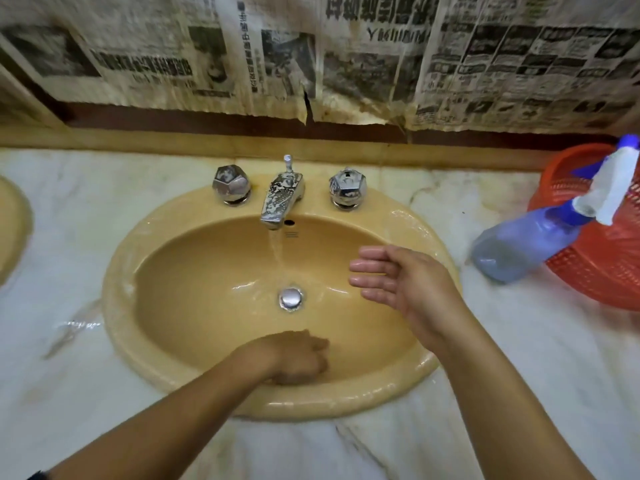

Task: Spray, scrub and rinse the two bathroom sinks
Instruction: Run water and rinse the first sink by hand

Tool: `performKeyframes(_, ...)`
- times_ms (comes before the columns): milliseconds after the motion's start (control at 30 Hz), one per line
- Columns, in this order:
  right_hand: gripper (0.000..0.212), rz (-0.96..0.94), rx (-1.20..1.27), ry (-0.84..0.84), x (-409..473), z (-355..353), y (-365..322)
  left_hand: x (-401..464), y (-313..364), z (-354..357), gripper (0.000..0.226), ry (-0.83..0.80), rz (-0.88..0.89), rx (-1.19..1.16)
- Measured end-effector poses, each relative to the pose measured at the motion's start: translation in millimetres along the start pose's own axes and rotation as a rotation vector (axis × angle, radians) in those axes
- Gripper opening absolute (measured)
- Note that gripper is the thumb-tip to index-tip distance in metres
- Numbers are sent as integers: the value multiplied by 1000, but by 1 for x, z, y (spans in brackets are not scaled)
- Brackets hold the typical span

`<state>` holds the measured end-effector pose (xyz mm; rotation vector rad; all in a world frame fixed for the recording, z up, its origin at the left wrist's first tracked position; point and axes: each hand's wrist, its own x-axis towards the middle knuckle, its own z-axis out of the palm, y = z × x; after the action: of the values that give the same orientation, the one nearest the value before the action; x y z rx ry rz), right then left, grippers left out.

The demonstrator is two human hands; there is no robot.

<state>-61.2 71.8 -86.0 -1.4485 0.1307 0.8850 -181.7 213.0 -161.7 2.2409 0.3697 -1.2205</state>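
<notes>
Sink: tan oval basin [194, 292] set in marble counter [519, 358], dead centre under me; rim wet and shiny, esp. right side.
Water: faucet [282, 199] running, stream [277, 251] drops straight down, landing just behind the drain plug [291, 298].
L hand: left hand [294, 358] low on the near wall of the bowl, knuckles up, blurred; fingers look loosely curled under, nothing visible in them, tho I can't tell for sure w/ the blur.
R hand: right hand [391, 282] over the bowl's right side, fingers straight and together, pointing left toward the stream, palm tilted up a bit, holding nothing.
Key relation: stream lies left of my R fingertips, near but not touching; R hand is clearly the closer one, L sits nearer the front rim, w/ the drain between it and the stream.
Step (my read): rinse stage on this sink; R hand looks set to catch water and push it round the walls.
Second sink: only an edge [14, 230] at far left, well apart; condition can't be judged.
Spray bottle: blue bottle [519, 247] lying tilted against red basket [606, 271], right of the sink, long axis running up-right (nozzle end high, wrapped in white).
Knobs: hot/cold handles [231, 185] either side of the faucet, untouched right now.
</notes>
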Motion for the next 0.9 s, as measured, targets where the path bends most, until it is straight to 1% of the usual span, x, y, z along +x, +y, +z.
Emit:
performKeyframes(100,36,67,63,-75,24,38,12,-35,-34,-24,44,393,-27,-139)
performKeyframes(167,39,107,121,-106,40,65,19,-55,-49,-50,39,614,-59,-227)
performKeyframes(267,40,164,253,-119,60,103,23,-74,-65,-85,44,812,-92,-296)
performKeyframes(333,38,208,365,-120,70,120,23,-81,-74,-101,39,906,-70,-333)
performKeyframes(400,36,236,468,-96,77,128,23,-82,-78,-111,29,945,-31,-410)
performKeyframes(467,35,248,547,-74,82,130,25,-77,-80,-116,27,969,7,-470)
performKeyframes(533,36,256,557,-64,80,124,25,-68,-82,-117,26,996,62,-555)
performKeyframes(600,36,264,499,-50,74,112,15,-60,-81,-116,29,1017,119,-669)
performKeyframes(700,34,188,250,8,62,92,-16,-47,-72,-112,37,1029,200,-865)
performKeyframes(800,35,80,-53,-104,52,103,-52,-33,-60,-109,41,1047,242,-1041)
performKeyframes(833,35,59,-145,-118,51,112,-61,-30,-58,-107,43,1047,245,-1078)
performKeyframes(900,31,26,-265,-93,50,128,-73,-23,-54,-103,46,1035,257,-1154)
